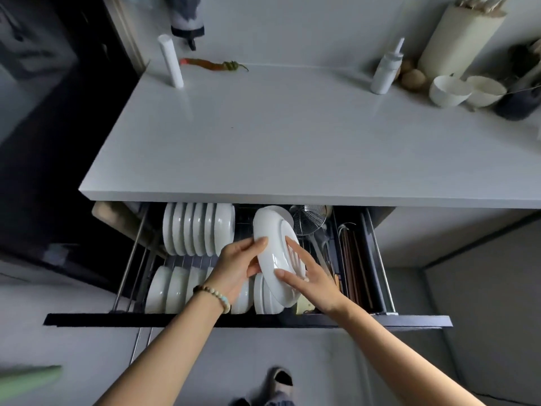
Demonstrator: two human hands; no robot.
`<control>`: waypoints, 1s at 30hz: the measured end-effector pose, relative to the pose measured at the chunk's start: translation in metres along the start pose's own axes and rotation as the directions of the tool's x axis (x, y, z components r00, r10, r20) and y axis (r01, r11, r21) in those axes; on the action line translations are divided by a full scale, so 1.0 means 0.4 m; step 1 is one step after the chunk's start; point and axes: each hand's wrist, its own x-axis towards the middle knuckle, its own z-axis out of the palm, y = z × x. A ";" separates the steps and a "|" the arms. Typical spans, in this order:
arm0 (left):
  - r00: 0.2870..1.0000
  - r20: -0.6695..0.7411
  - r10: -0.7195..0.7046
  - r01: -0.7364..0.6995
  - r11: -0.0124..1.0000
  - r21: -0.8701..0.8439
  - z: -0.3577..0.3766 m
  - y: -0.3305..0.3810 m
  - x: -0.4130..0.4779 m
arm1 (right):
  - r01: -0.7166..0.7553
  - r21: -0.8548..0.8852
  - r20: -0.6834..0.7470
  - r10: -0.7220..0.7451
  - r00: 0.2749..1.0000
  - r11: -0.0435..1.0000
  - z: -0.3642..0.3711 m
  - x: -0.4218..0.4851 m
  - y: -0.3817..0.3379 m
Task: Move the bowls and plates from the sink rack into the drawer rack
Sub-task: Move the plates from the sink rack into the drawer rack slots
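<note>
A: Nearest first: what's the grip?
B: The left hand [243,268] hooks its thumb over the rim of the white glazed oval ceramic plate [275,250], so it holds it. The right hand [311,278] lies flat and spread on the plate's back, steadying rather than clasping.
A: And the plate?
B: In the air, tilted, over the middle of the dark pull-out drawer rack [380,319], its long axis running five to eleven o'clock. Not seated yet, I judge.
A: Neighbours?
B: At its seven o'clock, a near row of white ceramic bowls on edge [172,288]. At six, under its lower end, a few white dishes on edge [263,297]. At ten, the far row of white deep plates [199,230]. At one, a round wire skimmer [308,219].
A: How to do it well?
B: Stand it upright, match its edge to a free slot, and lower slowly with the flat hand guiding so it knocks nothing. Let go only once the wires carry it
</note>
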 end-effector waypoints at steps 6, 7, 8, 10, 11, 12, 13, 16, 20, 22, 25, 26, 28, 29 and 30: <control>0.997 -0.073 -0.026 0.025 1.000 -0.007 -0.059 -0.021 0.094 | -0.057 -0.005 0.033 0.057 0.998 0.998 0.034 0.131 0.062; 0.996 -0.083 -0.027 0.026 1.000 -0.010 -0.069 -0.025 0.110 | -0.067 -0.002 0.042 0.067 0.997 0.998 0.039 0.150 0.075; 0.996 -0.089 -0.027 0.026 1.000 -0.013 -0.080 -0.028 0.126 | -0.070 -0.001 0.051 0.070 0.996 0.998 0.046 0.170 0.085; 0.995 -0.093 -0.032 0.032 0.999 -0.001 -0.105 -0.032 0.162 | -0.068 0.004 0.056 0.068 0.996 0.998 0.057 0.209 0.106; 0.995 -0.089 -0.036 0.038 0.999 0.012 -0.117 -0.031 0.180 | -0.068 0.014 0.050 0.068 0.996 0.998 0.063 0.229 0.114; 0.995 -0.088 -0.041 0.043 0.999 0.023 -0.130 -0.030 0.198 | -0.069 0.025 0.045 0.068 0.997 0.997 0.070 0.249 0.123; 0.995 -0.087 -0.042 0.045 0.998 0.036 -0.144 -0.028 0.214 | -0.068 0.029 0.044 0.067 0.997 0.997 0.078 0.268 0.130; 0.996 -0.081 -0.026 0.033 0.996 0.077 -0.184 -0.025 0.261 | -0.045 0.038 0.065 0.042 0.997 0.998 0.107 0.324 0.150; 0.999 -0.054 0.001 0.006 0.991 0.135 -0.235 -0.026 0.326 | -0.029 0.084 0.045 0.025 0.999 0.996 0.145 0.386 0.174; 0.999 -0.036 0.010 -0.004 0.987 0.163 -0.256 -0.026 0.355 | -0.025 0.106 0.046 0.021 0.999 0.994 0.157 0.410 0.181; 0.999 -0.004 0.033 -0.032 0.985 0.167 -0.281 -0.023 0.391 | 0.001 0.116 0.069 -0.009 0.998 0.993 0.168 0.445 0.191; 0.999 0.004 0.043 -0.043 0.984 0.175 -0.287 -0.023 0.401 | 0.006 0.131 0.074 -0.015 0.997 0.991 0.171 0.455 0.196; 0.998 0.010 0.060 -0.061 0.978 0.199 -0.301 -0.026 0.423 | 0.009 0.142 0.078 -0.020 0.997 0.990 0.177 0.480 0.207; 0.998 0.011 0.065 -0.066 0.975 0.210 -0.309 -0.029 0.432 | 0.009 0.141 0.081 -0.021 0.996 0.990 0.181 0.492 0.214; 0.998 0.012 0.067 -0.068 0.972 0.223 -0.315 -0.031 0.441 | 0.013 0.138 0.084 -0.024 0.996 0.990 0.186 0.502 0.219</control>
